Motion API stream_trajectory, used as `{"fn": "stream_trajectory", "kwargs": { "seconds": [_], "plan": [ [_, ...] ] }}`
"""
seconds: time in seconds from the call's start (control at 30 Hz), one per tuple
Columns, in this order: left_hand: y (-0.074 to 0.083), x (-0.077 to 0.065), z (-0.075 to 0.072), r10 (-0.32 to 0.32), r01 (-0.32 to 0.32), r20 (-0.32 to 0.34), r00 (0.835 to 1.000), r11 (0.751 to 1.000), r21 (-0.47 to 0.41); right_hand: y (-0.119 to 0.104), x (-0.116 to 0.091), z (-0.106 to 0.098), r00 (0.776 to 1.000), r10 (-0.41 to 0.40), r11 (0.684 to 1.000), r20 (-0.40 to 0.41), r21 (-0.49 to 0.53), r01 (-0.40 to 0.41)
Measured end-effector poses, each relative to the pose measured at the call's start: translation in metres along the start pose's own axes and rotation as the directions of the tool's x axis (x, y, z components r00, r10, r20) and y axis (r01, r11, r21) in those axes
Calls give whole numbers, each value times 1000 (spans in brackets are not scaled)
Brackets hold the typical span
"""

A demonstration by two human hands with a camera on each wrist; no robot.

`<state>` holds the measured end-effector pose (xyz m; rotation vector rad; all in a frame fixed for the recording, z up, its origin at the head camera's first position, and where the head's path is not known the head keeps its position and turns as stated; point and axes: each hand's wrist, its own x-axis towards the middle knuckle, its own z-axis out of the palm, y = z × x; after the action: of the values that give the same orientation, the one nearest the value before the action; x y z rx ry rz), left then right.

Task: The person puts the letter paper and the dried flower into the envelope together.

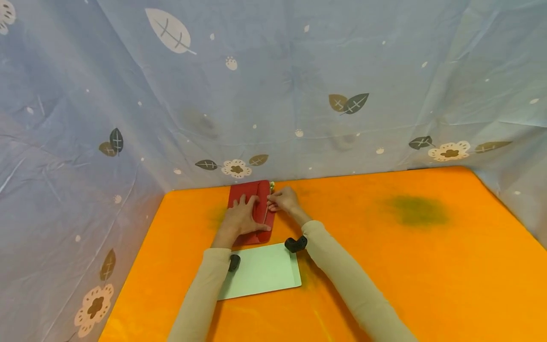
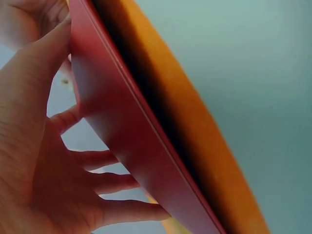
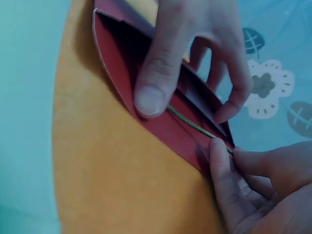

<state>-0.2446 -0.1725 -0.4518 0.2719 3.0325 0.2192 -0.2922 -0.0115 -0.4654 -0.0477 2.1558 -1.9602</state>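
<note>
A red paper envelope point(image 1: 259, 213) lies near the back edge of the orange table, its flap on the right. My left hand point(image 1: 242, 217) rests on it with fingers spread, the thumb pressing along the flap. From the right, my right hand point(image 1: 285, 201) pinches a thin green cord point(image 3: 192, 126) between thumb and fingertips. In the right wrist view the cord runs across the red flap, beside a dark slot opening, to the left thumb point(image 3: 151, 100). Just beyond the right fingertips sits a small gold-coloured piece point(image 1: 272, 186), too small to make out.
A pale green flat envelope point(image 1: 265, 270) lies nearer the front, under the forearms. Black wrist cameras point(image 1: 296, 244) hang over its far edge. The orange table point(image 1: 342, 285) meets a patterned grey-blue curtain point(image 1: 290, 95) behind and at both sides.
</note>
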Motion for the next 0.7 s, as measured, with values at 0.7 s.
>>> {"fn": "stream_trajectory", "kwargs": {
  "seconds": [0.7],
  "plan": [
    [-4,-2,3,30,-32,-48,998,999,-32,-4,4,30,996,27,970,-84,-237,-46]
  ]
}}
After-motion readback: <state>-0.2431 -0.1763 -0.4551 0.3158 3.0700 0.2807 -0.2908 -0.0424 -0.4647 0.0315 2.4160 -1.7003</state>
